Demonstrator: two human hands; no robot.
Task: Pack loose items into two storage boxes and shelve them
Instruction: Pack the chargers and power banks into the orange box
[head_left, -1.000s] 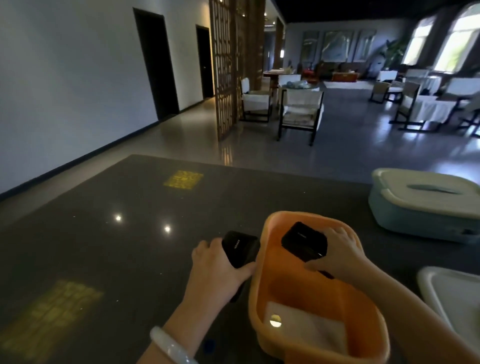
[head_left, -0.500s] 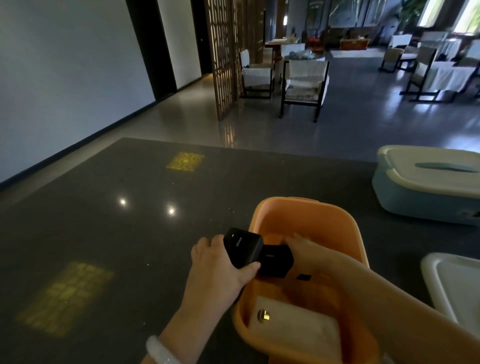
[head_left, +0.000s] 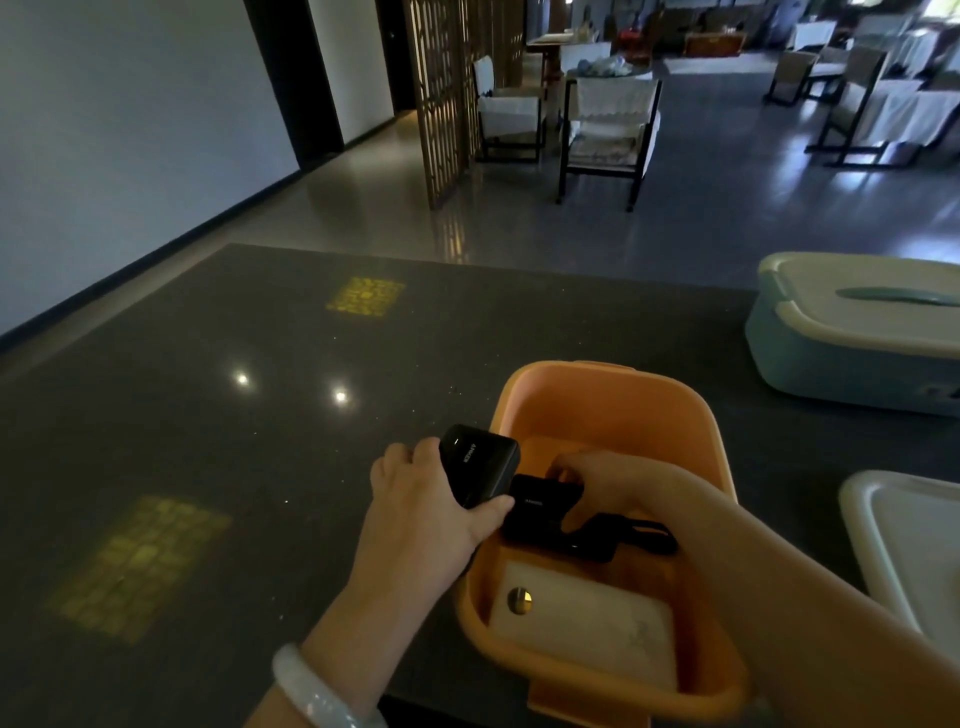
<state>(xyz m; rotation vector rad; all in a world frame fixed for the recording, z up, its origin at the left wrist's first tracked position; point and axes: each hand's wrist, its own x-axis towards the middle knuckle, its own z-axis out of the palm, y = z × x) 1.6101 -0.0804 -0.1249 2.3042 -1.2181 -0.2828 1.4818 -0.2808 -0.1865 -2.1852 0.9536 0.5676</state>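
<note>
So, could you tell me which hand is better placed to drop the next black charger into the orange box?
The left hand. It grips a black charger right at the orange box rim. The right hand is already down inside, pinching the other charger near the bottom.

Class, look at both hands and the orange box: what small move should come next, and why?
Probably the right hand lets go of its black charger, already low inside the orange box; the left hand holds the other charger at the rim, waiting.
</note>
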